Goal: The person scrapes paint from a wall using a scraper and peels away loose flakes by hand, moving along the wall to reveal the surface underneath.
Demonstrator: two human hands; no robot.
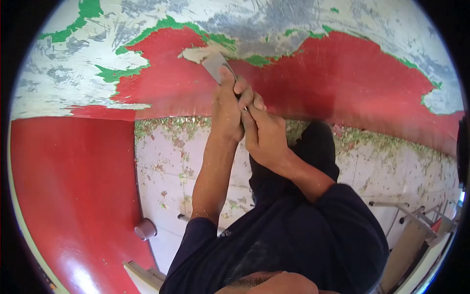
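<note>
A paint scraper (pixel 213 64) presses its flat metal blade against the red wall (pixel 289 81), at the lower edge of a bare patch. My left hand (pixel 227 110) is closed around the scraper close to the blade, one digit laid along the metal. Just right of it and lower, my right hand (pixel 267 132) grips the handle, which the fingers mostly hide. Ragged green paint (pixel 223 40) borders the stripped white and grey surface (pixel 264 22) above the red.
Paint flakes (pixel 178 125) litter the pale tiled floor (pixel 161 191) along the wall's foot. A red side wall (pixel 73 176) stands at left, with a small cup-like container (pixel 145 229) beside it. Metal-framed furniture (pixel 426 220) is at lower right.
</note>
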